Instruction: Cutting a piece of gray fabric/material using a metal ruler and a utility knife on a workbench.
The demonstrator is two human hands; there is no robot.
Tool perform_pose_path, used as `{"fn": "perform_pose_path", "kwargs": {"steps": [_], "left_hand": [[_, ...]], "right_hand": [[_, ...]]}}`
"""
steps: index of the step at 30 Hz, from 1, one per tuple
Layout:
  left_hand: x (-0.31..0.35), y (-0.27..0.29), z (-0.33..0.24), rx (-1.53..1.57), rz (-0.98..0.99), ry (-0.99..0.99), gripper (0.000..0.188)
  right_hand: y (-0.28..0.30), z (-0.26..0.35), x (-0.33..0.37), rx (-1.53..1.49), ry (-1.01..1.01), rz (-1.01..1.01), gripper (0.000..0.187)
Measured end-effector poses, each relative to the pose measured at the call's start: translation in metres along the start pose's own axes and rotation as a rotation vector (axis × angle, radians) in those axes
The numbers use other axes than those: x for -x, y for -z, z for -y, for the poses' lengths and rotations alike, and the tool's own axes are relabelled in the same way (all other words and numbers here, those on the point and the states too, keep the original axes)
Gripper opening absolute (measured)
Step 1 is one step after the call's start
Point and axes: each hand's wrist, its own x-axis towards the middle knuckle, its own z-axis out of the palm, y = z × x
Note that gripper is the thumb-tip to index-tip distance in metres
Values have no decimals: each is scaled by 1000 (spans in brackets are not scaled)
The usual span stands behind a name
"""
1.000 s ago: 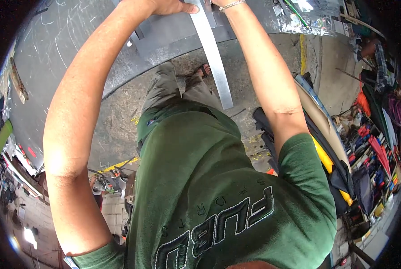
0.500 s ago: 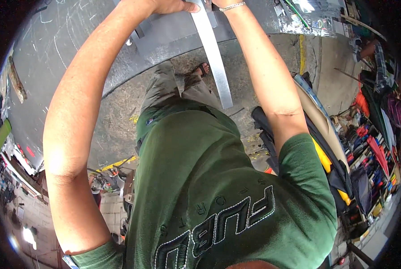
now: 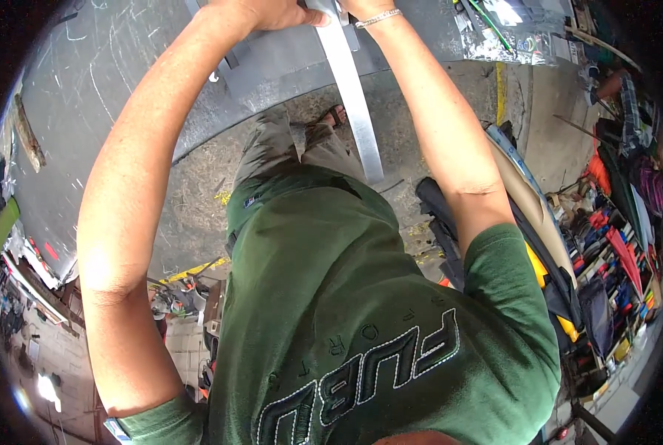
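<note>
A long flat silver metal strip (image 3: 356, 100), like a ruler, lies across the grey sheet-metal work surface (image 3: 268, 81) and sticks out past its near edge toward my body. My left hand (image 3: 268, 11) is at the upper edge of the view, its thumb pressed on the strip's left side; its other fingers are mostly out of sight. Just right of the strip is my right hand (image 3: 367, 9), with a chain bracelet (image 3: 378, 18) at the wrist. Its fingers are cut off by the picture's edge, so what they hold is hidden.
Clear plastic packaging with a green stick (image 3: 497, 33) lies at the surface's right. A long cream-coloured panel (image 3: 532, 185) and black-and-yellow items stand by my right arm. Crowded clutter (image 3: 613, 245) fills the far right. A wooden piece (image 3: 29, 130) is at the left.
The view has shifted slightly, so both hands and the work surface appear a little lower. My left thumb stays on the metal strip.
</note>
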Motion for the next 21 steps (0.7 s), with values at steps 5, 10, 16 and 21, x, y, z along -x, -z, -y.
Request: {"fn": "perform_pose_path", "kwargs": {"steps": [5,10,16,21], "left_hand": [[-2,7,-5,0,8,-23,122],[-13,-51,57,625,-190,-452,124],[-23,-32,30,540,-221,-531,126],[-8,-38,23,218,-262,-188,129]], "right_hand": [[17,-45,-30,-3,243,70,48],[-2,-16,-30,187,56,62,48],[33,-47,-56,129,531,-111,43],[11,75,24,319,233,14,46]]}}
